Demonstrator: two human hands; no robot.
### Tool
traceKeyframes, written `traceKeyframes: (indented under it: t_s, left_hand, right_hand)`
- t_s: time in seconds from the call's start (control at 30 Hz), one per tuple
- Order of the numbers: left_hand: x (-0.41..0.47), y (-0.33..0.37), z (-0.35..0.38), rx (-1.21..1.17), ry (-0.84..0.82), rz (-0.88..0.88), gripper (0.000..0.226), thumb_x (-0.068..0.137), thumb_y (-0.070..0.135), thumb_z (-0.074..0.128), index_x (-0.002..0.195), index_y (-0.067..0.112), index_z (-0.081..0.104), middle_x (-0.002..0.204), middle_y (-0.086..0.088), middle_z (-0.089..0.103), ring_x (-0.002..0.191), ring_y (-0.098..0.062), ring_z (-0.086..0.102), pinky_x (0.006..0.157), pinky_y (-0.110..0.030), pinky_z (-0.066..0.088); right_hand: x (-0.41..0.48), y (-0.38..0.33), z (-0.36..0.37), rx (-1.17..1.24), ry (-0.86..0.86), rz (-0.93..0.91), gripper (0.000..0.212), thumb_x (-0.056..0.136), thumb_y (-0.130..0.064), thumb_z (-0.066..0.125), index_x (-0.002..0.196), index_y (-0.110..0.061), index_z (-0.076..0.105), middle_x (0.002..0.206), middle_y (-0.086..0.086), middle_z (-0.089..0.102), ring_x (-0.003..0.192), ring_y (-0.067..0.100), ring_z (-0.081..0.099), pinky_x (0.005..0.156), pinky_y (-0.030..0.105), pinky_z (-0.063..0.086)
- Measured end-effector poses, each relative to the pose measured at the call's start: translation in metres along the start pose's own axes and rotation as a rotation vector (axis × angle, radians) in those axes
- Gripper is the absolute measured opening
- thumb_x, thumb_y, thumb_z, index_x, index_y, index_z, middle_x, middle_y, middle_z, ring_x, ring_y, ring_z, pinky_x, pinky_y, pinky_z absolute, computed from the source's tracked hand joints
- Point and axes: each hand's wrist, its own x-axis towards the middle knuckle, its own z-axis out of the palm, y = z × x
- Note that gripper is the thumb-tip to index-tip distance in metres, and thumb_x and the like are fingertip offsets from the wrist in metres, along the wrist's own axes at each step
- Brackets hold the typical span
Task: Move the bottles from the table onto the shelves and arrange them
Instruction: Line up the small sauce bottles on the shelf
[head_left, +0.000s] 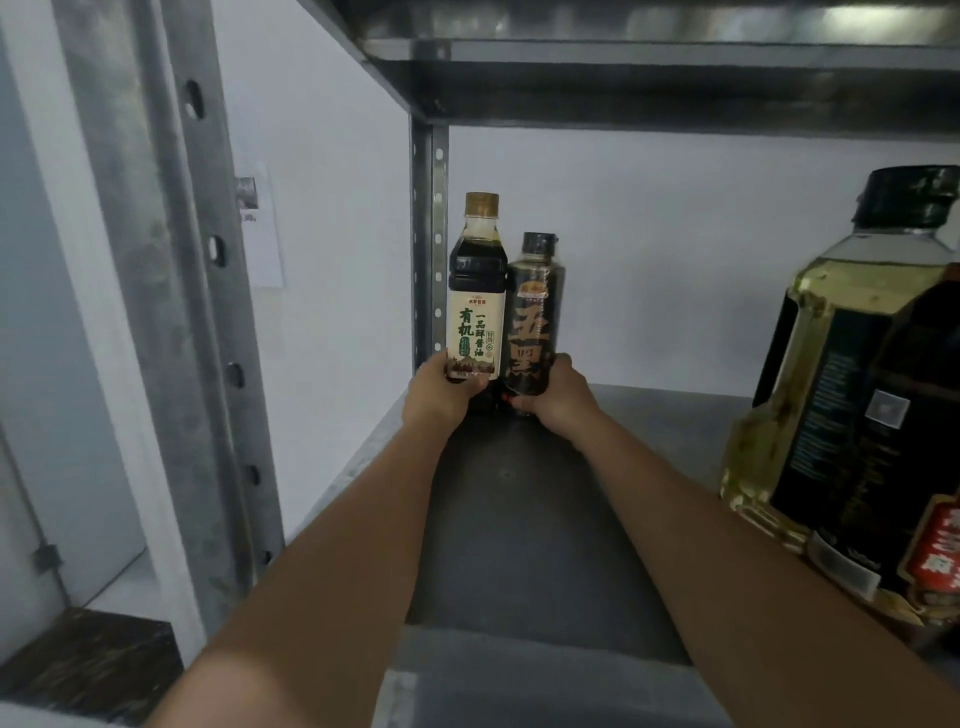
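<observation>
Two bottles stand side by side, upright, at the back left corner of a grey metal shelf (519, 519). My left hand (439, 395) grips the base of the soy sauce bottle (475, 291), which has a cream label and a gold cap. My right hand (558, 397) grips the base of the dark bottle (535, 312), which has a black cap and orange characters. The two bottles touch or nearly touch. Both arms reach straight in from the front edge.
A large oil bottle (852, 395) with yellow liquid and a black cap stands close at the right, a red-labelled item (940, 551) in front of it. Perforated steel uprights (428, 234) (208, 312) frame the left side. Another shelf (649, 57) hangs overhead. A white wall is behind.
</observation>
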Motion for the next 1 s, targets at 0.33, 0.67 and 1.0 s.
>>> traceKeyframes:
  t_s: [0.33, 0.67, 1.0]
  left_hand:
    - [0.015, -0.006, 0.002, -0.041, -0.021, -0.011, 0.032, 0.086, 0.012, 0.067, 0.117, 0.015, 0.06, 0.117, -0.002, 0.066, 0.11, -0.021, 0.059, 0.098, -0.037, 0.045]
    - [-0.04, 0.003, -0.014, 0.644, -0.051, -0.057, 0.054, 0.094, 0.032, 0.051, 0.138, 0.006, 0.033, 0.134, -0.016, 0.051, 0.123, -0.034, 0.048, 0.097, -0.043, 0.042]
    - [-0.132, 0.015, -0.043, 1.024, -0.534, 0.282, 0.055, 0.1, 0.048, 0.015, 0.147, 0.022, 0.025, 0.156, -0.007, 0.022, 0.144, -0.024, 0.02, 0.115, -0.048, 0.016]
  right_hand:
    - [0.013, 0.007, 0.002, 0.035, -0.045, -0.029, 0.068, 0.08, -0.018, 0.072, 0.133, -0.006, 0.032, 0.135, 0.013, 0.049, 0.123, 0.029, 0.049, 0.098, 0.036, 0.04]
    - [-0.03, 0.018, -0.011, -0.489, -0.13, -0.034, 0.041, 0.099, -0.036, 0.037, 0.127, -0.009, 0.05, 0.129, 0.014, 0.054, 0.113, 0.028, 0.053, 0.09, 0.035, 0.042]
    - [-0.157, 0.0, -0.049, -0.669, -0.246, -0.14, 0.044, 0.1, -0.043, 0.028, 0.121, -0.012, 0.05, 0.128, 0.011, 0.052, 0.112, 0.026, 0.05, 0.094, 0.039, 0.041]
